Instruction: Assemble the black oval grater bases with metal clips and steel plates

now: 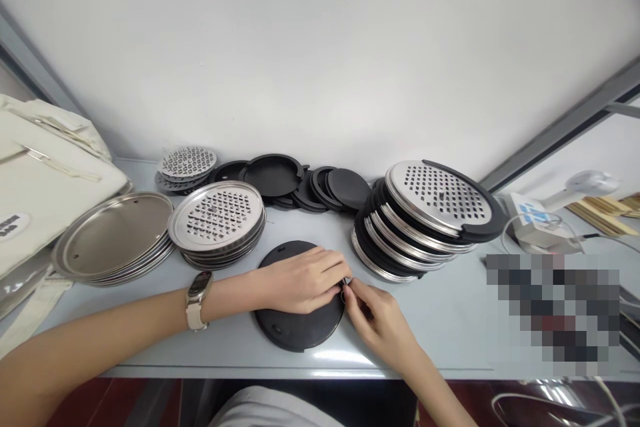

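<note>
A round black plastic disc [310, 332] with small slots lies flat on the table in front of me. My left hand [305, 280] reaches over the top of it, fingers bent together and pressing at its right edge. At that same edge my right hand [375, 320] pinches with thumb and forefinger, its other fingers curled in. Something small and dark with a shiny glint shows between the fingertips, too covered to name. Just right of the hands stands a tall stack of metal grater discs in black holders [440, 200].
Left are stacked plain metal discs [117, 233] and grater discs [217, 213]. More grater discs [187, 163] and black plastic rings and lids [275, 177] line the wall. A cream bag [45, 167] sits far left. A white device [537, 223] with cables and a pixelated patch [555, 310] are right.
</note>
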A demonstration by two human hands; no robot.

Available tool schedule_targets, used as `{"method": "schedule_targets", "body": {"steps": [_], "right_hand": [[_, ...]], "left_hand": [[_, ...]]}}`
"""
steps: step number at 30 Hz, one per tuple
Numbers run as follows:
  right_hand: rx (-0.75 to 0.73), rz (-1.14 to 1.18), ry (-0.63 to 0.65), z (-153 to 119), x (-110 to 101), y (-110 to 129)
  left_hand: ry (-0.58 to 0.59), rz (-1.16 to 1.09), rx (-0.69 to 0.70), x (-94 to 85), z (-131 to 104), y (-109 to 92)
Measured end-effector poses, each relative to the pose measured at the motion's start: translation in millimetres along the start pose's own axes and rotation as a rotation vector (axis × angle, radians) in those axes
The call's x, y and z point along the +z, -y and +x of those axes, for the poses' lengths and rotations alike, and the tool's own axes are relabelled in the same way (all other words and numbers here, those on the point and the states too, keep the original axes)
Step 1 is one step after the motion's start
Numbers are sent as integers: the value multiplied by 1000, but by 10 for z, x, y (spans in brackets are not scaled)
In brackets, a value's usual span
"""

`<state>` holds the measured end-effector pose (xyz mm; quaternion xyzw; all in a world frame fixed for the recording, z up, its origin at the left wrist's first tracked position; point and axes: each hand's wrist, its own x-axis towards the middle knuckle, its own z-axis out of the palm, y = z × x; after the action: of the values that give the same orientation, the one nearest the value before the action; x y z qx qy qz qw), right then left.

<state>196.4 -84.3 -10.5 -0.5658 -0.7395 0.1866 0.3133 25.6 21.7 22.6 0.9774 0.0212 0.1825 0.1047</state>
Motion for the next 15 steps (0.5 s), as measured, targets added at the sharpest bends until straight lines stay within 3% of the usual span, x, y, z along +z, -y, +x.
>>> {"method": "schedule_targets", "body": {"steps": [9,15], "right_hand": [[-54,-14,21,-18,15,22],[55,-27,-104,1,28,-19]], "left_hand": [[11,101,-29,14,-3,-4],[-22,102,-45,31,-4,-2]]}}
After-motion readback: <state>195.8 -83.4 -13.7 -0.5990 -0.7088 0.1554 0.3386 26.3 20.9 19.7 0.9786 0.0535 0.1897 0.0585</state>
